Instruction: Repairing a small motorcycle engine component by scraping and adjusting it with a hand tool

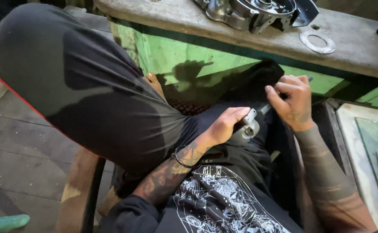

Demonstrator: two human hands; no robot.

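I sit with my left knee raised, wearing dark trousers and a black printed shirt. My left hand (228, 124) rests on my lap and grips a small grey metal part (246, 129) with a round hole in it. Just to its right, my right hand (292, 100) is closed around a thin tool (309, 79) whose tip shows above the fingers; its other end is hidden by the hand and seems to meet the metal part.
A worn workbench (197, 19) with a green front stands ahead. On it lie a shiny metal engine casing (254, 11) and a flat metal ring (317, 42). Glass panes (377, 138) lean at the right. A wooden floor (20, 146) lies to the left.
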